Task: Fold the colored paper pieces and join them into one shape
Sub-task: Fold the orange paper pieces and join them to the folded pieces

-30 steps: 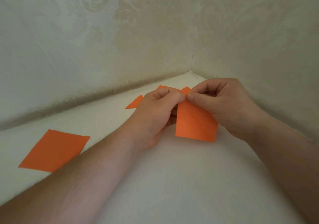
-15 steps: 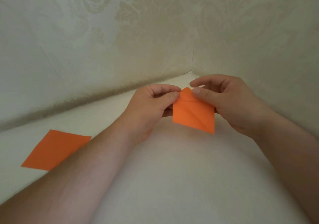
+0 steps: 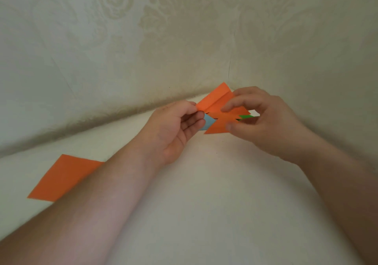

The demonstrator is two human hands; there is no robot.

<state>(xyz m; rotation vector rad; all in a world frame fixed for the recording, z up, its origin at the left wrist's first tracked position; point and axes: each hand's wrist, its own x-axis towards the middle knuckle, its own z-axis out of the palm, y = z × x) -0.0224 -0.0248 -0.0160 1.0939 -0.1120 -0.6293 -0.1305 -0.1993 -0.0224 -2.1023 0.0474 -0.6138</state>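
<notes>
Paper pieces, soft white top, patterned wall

Matt orange folded paper (image 3: 214,102) with sharp creases, pinched at 12 o'clock; bits of smooth blue paper (image 3: 208,122) and green paper (image 3: 245,117) tucked in. Flat, smooth orange sheet (image 3: 61,178) at 9 o'clock. Matt white surface (image 3: 204,203), soft and a little fuzzy looking. Pale wallpaper (image 3: 163,29) with faint raised swirls, dull not shiny.

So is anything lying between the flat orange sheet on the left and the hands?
Only the left forearm crosses over the sheet's right corner; otherwise bare white surface lies between it and both hands.
</notes>
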